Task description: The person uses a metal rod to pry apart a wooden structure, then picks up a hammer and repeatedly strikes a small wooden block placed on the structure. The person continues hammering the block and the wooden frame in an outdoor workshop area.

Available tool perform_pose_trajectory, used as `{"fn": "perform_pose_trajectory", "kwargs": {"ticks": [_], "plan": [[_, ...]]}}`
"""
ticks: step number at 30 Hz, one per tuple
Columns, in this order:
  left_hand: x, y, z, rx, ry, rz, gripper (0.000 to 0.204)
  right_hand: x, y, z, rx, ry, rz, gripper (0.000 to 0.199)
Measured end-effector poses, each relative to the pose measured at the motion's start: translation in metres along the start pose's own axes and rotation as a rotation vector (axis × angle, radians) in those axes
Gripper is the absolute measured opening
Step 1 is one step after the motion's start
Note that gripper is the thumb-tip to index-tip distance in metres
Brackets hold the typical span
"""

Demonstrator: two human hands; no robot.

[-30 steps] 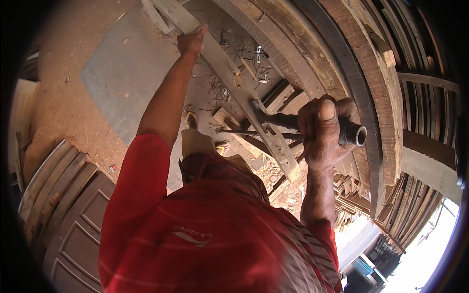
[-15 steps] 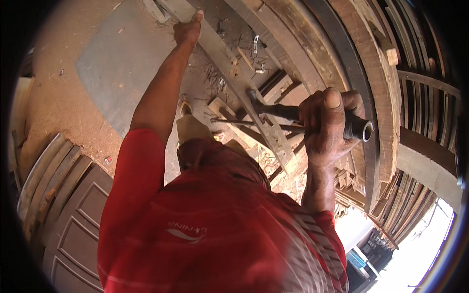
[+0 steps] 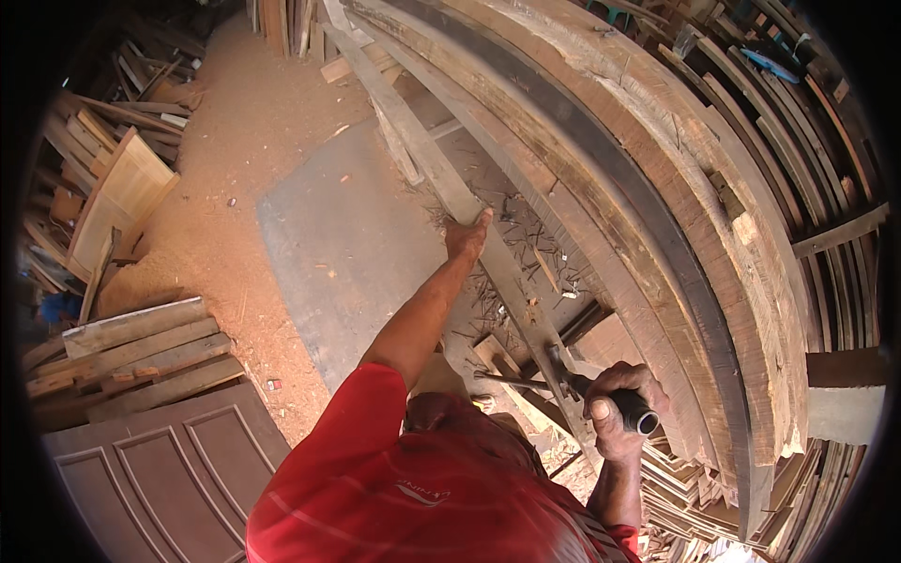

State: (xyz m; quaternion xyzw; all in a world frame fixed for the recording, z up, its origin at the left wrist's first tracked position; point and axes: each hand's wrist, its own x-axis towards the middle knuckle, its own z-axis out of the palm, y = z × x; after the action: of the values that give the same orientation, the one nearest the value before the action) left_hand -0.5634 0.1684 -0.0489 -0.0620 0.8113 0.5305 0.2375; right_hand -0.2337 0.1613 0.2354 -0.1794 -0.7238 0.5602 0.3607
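Observation:
A long narrow wooden plank [image 3: 516, 291] slants from the upper middle toward my body. My left hand [image 3: 466, 237] is closed around its edge, the arm stretched out and the thumb on top. In my right hand [image 3: 621, 408] is a hammer [image 3: 579, 383] with a dark handle, whose hollow round butt end points up toward me. Its head is over or against the near part of the plank; contact cannot be made out. A thin dark metal rod [image 3: 511, 379] shows beside the hammer head; whether my hand also holds it is hidden.
Large curved-looking timber beams [image 3: 638, 235] lie along my right, with stacked boards [image 3: 784, 122] beyond. Scattered nails [image 3: 497, 310] litter the floor beside the plank. A grey sheet [image 3: 347, 253] covers sawdust-strewn ground. At left are a brown panelled door [image 3: 169, 469] and stacked planks [image 3: 160, 357].
The view has shifted, showing more of the far floor and the beams. My right hand has lowered with the hammer toward the plank. My left hand keeps its grip on the plank.

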Motion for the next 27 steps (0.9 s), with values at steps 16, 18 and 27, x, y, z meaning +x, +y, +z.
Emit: {"fn": "perform_pose_trajectory", "kwargs": {"ticks": [16,18,27], "plan": [[0.039,0.003,0.034,0.282,0.237,0.204,0.109,0.049,0.062,-0.026,0.201,0.208,0.129,0.031],[0.024,0.008,0.024,0.239,0.151,0.133,0.113,0.035,0.054,-0.021,0.136,0.200,0.143,0.027],[0.058,-0.014,0.035,0.094,0.152,0.197,0.104,-0.030,0.079,-0.016,-0.150,0.046,-0.109,0.034]]}}
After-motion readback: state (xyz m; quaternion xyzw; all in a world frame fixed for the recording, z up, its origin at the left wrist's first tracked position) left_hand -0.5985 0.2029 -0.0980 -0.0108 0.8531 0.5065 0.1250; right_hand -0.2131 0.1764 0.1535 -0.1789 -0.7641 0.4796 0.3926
